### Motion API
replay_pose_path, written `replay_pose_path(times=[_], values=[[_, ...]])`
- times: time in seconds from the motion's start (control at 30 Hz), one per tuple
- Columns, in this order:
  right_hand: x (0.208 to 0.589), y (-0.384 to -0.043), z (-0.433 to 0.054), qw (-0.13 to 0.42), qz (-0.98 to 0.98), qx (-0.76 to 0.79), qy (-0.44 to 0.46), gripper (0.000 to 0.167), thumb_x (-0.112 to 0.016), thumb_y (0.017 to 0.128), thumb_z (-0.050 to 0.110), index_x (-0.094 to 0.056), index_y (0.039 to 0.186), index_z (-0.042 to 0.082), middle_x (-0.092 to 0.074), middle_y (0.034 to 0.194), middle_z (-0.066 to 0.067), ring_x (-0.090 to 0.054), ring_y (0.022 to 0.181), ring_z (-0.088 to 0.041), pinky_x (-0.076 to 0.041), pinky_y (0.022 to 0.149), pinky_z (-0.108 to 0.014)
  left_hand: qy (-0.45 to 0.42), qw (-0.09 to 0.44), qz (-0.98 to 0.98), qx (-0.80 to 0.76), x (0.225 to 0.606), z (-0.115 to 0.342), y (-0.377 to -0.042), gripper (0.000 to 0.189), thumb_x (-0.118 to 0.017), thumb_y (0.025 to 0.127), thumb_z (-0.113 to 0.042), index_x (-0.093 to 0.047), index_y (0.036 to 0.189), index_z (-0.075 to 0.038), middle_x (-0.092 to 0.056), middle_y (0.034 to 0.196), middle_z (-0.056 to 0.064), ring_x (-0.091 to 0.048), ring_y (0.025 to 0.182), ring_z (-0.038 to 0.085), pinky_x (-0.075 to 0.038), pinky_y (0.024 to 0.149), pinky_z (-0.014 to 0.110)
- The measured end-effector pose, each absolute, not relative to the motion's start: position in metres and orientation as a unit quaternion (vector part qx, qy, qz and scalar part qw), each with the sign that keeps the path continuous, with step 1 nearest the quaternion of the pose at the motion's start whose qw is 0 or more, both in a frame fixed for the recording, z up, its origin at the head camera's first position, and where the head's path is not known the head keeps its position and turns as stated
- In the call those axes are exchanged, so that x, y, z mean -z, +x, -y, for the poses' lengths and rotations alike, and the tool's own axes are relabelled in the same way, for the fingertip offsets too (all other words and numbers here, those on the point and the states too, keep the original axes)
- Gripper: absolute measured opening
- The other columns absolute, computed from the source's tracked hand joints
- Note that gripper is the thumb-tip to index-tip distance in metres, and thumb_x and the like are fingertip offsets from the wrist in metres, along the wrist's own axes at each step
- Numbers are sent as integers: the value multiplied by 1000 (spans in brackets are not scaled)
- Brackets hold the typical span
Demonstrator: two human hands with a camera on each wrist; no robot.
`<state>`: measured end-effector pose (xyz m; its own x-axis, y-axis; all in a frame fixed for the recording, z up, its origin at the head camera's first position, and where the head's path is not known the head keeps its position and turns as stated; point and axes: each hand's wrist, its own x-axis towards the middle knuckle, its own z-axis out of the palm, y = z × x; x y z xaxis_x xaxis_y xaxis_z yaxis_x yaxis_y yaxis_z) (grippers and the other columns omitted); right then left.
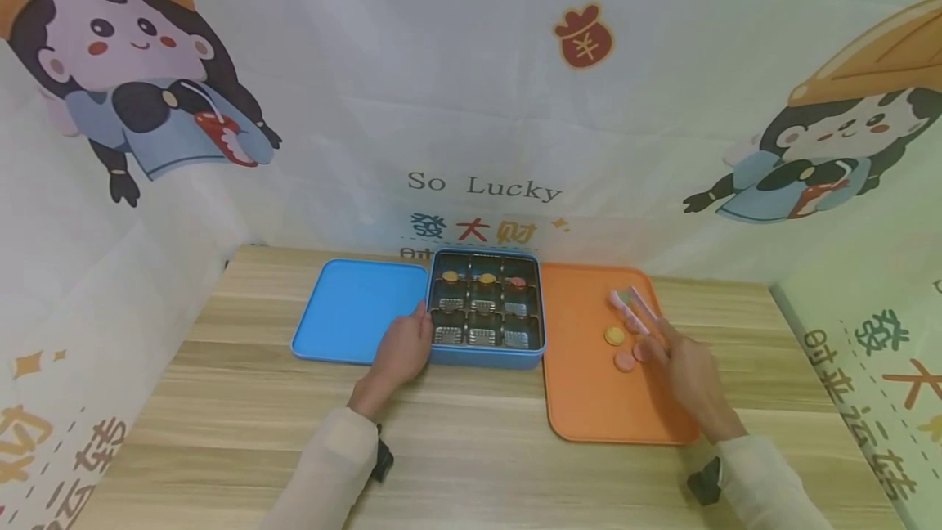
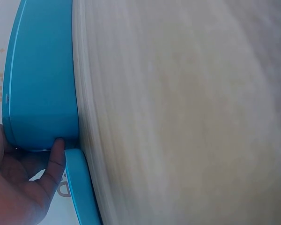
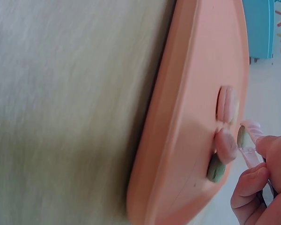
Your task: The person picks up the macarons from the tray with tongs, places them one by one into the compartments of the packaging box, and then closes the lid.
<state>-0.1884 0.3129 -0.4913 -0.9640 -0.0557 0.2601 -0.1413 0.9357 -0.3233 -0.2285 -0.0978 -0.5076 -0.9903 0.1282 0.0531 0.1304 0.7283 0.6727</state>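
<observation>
My left hand [image 1: 403,343] holds the blue tin box [image 1: 486,357] at its left side; in the left wrist view one fingertip [image 2: 59,144] presses the wall, and the thumb's tip is hidden. Inside, a dark divided insert has two yellow macarons [image 1: 487,278] and a pink macaron [image 1: 518,282] in its back row. My right hand [image 1: 690,366] grips pale pink tongs [image 1: 644,309] above the orange tray [image 1: 589,407]. Between the tong tips is a green macaron [image 3: 241,137]. Below them on the tray lie a yellow macaron [image 1: 614,336], pink macarons [image 1: 624,361] and another green macaron [image 3: 216,168].
A blue lid [image 1: 353,313] lies left of the box, near my left hand. The orange tray adjoins the box's right side. All stand on a wooden table [image 1: 471,440], with a printed cloth [image 1: 471,105] rising behind and at both sides.
</observation>
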Motion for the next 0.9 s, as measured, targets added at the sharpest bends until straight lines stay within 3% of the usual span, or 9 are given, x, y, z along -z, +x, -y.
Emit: replay_pose_path(times=[0.2,0.37,0.6,0.8,0.9], values=[[491,-187,-302,141,971,-176,76,30,-65,95,12,-61,121,-4,-43,54,-1,-45,52,-22,-42,46,-40,-68,3,931,357,508,97,-228,48,-36,107,-17,-40,143,14,-40,53,1,-29,47,13,-31,45,29],[488,-186,-292,156,964,-190,98,28,-66,94,11,-63,118,-3,-54,56,-4,-46,50,-18,-40,44,-34,-68,1,930,362,507,97,-228,48,-37,107,-16,-39,143,14,-41,53,2,-29,47,13,-31,45,31],[485,-186,-277,153,962,-200,109,33,-66,95,15,-64,121,-6,-67,60,-3,-58,53,-19,-48,48,-35,-69,4,933,353,507,97,-229,48,-37,107,-17,-41,142,15,-50,59,7,-34,50,15,-46,59,37],[482,-186,-267,172,955,-208,121,32,-69,93,13,-64,120,-4,-52,51,3,-42,48,-11,-35,44,-26,-71,0,932,356,506,97,-229,48,-37,107,-16,-39,143,15,-43,53,3,-29,47,14,-33,46,31],[480,-185,-263,185,950,-212,136,34,-70,92,11,-64,122,-4,-44,51,4,-35,46,-8,-31,41,-23,-70,-1,933,354,506,97,-229,48,-36,107,-16,-39,143,15,-42,53,2,-29,47,13,-32,46,30]])
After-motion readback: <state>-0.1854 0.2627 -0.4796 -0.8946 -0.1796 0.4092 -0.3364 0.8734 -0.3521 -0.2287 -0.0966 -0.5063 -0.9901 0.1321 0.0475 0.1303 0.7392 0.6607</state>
